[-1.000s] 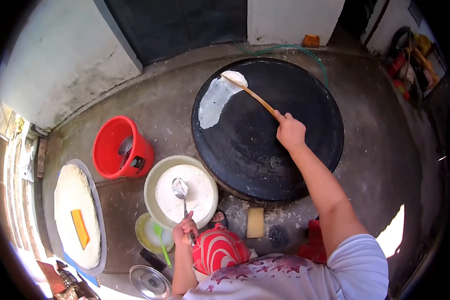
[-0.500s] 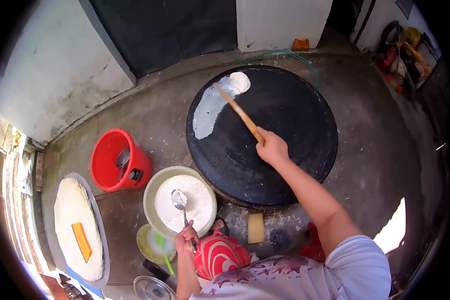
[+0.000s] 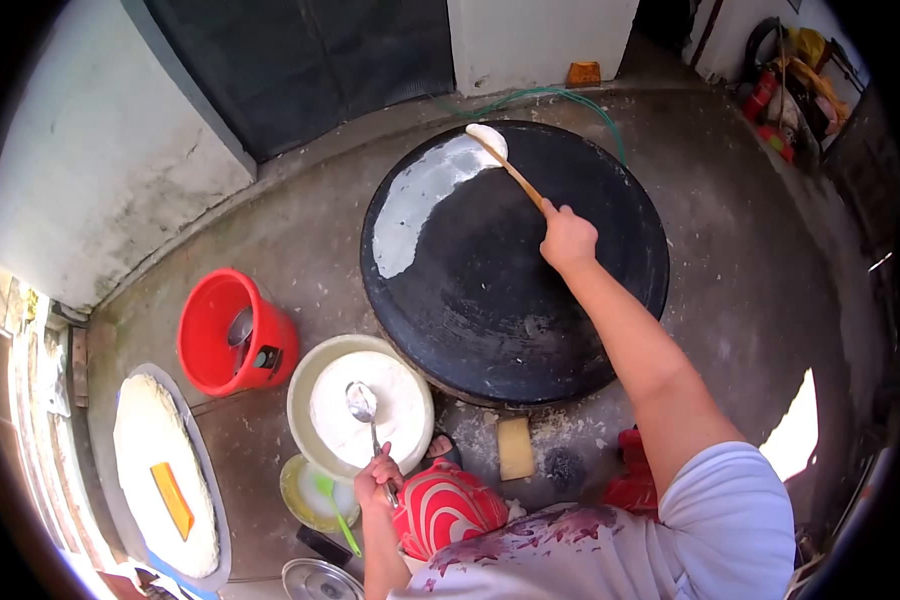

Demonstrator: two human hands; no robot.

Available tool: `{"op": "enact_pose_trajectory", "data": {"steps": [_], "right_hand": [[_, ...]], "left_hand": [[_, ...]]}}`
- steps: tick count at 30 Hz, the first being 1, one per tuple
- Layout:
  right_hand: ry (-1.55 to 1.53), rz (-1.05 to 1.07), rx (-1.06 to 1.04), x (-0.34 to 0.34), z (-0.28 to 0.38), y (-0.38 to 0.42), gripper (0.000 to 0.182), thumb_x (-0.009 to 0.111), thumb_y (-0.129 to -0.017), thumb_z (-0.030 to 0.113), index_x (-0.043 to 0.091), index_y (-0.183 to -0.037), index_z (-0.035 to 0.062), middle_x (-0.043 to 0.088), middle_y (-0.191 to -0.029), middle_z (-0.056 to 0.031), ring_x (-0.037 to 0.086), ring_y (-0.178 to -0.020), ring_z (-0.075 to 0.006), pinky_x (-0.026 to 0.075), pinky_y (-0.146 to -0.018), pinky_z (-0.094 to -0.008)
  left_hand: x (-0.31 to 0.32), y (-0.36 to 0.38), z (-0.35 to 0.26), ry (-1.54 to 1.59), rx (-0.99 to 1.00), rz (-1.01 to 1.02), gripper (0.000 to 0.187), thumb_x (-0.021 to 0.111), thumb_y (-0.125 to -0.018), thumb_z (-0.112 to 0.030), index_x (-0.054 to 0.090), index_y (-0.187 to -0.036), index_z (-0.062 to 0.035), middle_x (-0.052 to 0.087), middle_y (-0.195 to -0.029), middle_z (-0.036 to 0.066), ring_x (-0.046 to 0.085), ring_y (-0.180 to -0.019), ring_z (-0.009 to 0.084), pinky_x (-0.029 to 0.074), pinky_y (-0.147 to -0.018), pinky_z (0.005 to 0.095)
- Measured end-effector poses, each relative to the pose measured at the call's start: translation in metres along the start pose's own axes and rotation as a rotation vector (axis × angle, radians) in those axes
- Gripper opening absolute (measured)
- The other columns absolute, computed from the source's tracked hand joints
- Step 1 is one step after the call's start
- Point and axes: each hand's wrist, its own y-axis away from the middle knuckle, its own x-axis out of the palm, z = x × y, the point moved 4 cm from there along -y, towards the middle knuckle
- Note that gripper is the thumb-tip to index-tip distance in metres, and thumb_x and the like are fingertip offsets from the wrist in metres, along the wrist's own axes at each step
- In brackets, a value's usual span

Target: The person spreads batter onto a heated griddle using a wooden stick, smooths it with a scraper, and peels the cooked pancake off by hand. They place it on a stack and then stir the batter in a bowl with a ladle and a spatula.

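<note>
My right hand [image 3: 570,240] grips a flat wooden spreader [image 3: 518,178] over a large round black griddle [image 3: 510,310]. The spreader's far end rests against a small mound of white batter [image 3: 488,138] near the griddle's far edge. A thin curved band of batter [image 3: 410,210] trails from there along the left side. Closed around a metal spoon [image 3: 361,402], my left hand [image 3: 378,478] is at the near rim of a pale bowl [image 3: 296,410]. White batter [image 3: 365,440] fills much of that bowl, and the spoon's head, coated white, is above it.
A red bucket [image 3: 205,350] with a ladle stands left of the bowl. Nearby are a small bowl [image 3: 295,490] with a green spoon [image 3: 342,525], a metal lid [image 3: 315,582] and a yellow block [image 3: 516,448]. Pale flat sheets [image 3: 145,430] carry an orange scraper [image 3: 173,500].
My right hand has moved the spreader away and to the right, pushing the batter mound along the griddle's far edge. The batter band is longer. My left hand stays with the spoon.
</note>
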Motion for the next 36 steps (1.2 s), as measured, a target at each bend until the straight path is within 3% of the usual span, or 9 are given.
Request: {"op": "enact_pose_trajectory", "data": {"steps": [3,6,10,13,19,23,27,34,36], "right_hand": [[-0.190,0.001,0.056,0.000,0.011,0.052,0.051,0.055,-0.071,0.012,0.047,-0.121,0.0081,0.057,-0.090,-0.0123,0.061,-0.077,-0.0311,0.049,-0.070,-0.0399],[-0.151,0.035,-0.272,0.006,0.035,0.082,0.055,0.056,-0.069,0.010,0.046,-0.122,0.0084,0.056,-0.089,-0.0115,0.061,-0.077,-0.0299,0.050,-0.068,-0.0392],[0.115,0.020,-0.012,-0.002,-0.014,0.025,0.054,0.054,-0.070,0.010,0.046,-0.123,0.0085,0.056,-0.091,-0.0122,0.061,-0.079,-0.0290,0.050,-0.067,-0.0388],[-0.187,0.025,0.153,-0.009,-0.010,0.041,0.047,0.051,-0.073,0.011,0.047,-0.120,0.0080,0.056,-0.096,-0.0141,0.059,-0.086,-0.0327,0.048,-0.075,-0.0409],[0.176,-0.035,-0.001,0.012,-0.006,-0.010,0.051,0.054,-0.076,0.011,0.041,-0.125,0.0053,0.056,-0.092,-0.0104,0.063,-0.070,-0.0236,0.051,-0.058,-0.0351],[-0.084,0.075,0.169,-0.011,-0.016,0.044,0.060,0.056,-0.072,0.014,0.036,-0.129,0.0053,0.053,-0.099,-0.0154,0.060,-0.083,-0.0320,0.049,-0.072,-0.0403],[0.006,0.073,-0.185,0.004,0.014,0.072,0.060,0.055,-0.072,0.012,0.037,-0.129,0.0057,0.054,-0.094,-0.0135,0.062,-0.075,-0.0291,0.051,-0.064,-0.0396],[-0.098,0.108,0.244,-0.015,-0.026,0.048,0.059,0.053,-0.072,0.012,0.038,-0.128,0.0040,0.055,-0.102,-0.0165,0.060,-0.085,-0.0325,0.049,-0.074,-0.0422],[-0.046,0.038,0.055,-0.007,0.006,0.042,0.056,0.054,-0.072,0.012,0.040,-0.126,0.0020,0.055,-0.096,-0.0156,0.062,-0.078,-0.0305,0.050,-0.068,-0.0390]], "left_hand": [[0.003,-0.001,-0.002,-0.008,0.052,-0.056,0.026,0.037,-0.088,-0.006,0.046,-0.107,0.0080,0.043,-0.063,0.002,0.039,-0.046,0.0093,0.036,-0.039,0.0203],[0.005,-0.005,0.001,-0.033,0.069,-0.045,0.026,0.037,-0.088,-0.007,0.046,-0.107,0.0082,0.043,-0.063,0.002,0.039,-0.046,0.0095,0.036,-0.039,0.0205],[-0.002,-0.004,-0.004,-0.011,0.010,-0.019,0.027,0.036,-0.089,-0.009,0.045,-0.107,0.0090,0.043,-0.064,0.002,0.039,-0.046,0.0096,0.036,-0.039,0.0208],[0.000,-0.004,-0.005,-0.013,0.057,-0.037,0.027,0.035,-0.089,-0.009,0.046,-0.106,0.0096,0.043,-0.063,0.002,0.039,-0.046,0.0096,0.035,-0.039,0.0211],[-0.003,-0.004,-0.003,-0.013,0.067,-0.046,0.029,0.034,-0.090,-0.011,0.046,-0.106,0.0100,0.043,-0.063,0.002,0.039,-0.046,0.0098,0.035,-0.038,0.0211],[-0.003,-0.006,-0.010,-0.008,0.057,-0.036,0.028,0.034,-0.090,-0.011,0.045,-0.106,0.0097,0.043,-0.063,0.003,0.039,-0.046,0.0102,0.035,-0.038,0.0211],[-0.001,-0.009,-0.008,-0.026,0.067,-0.043,0.029,0.034,-0.091,-0.012,0.045,-0.106,0.0092,0.043,-0.065,0.003,0.039,-0.047,0.0099,0.035,-0.039,0.0211],[-0.006,-0.012,-0.015,-0.029,0.070,-0.067,0.030,0.033,-0.092,-0.015,0.045,-0.105,0.0091,0.044,-0.065,0.003,0.039,-0.047,0.0098,0.036,-0.039,0.0213],[0.002,-0.009,-0.008,-0.045,0.096,-0.074,0.030,0.032,-0.092,-0.015,0.045,-0.105,0.0090,0.043,-0.065,0.003,0.039,-0.047,0.0098,0.036,-0.039,0.0213]]}}
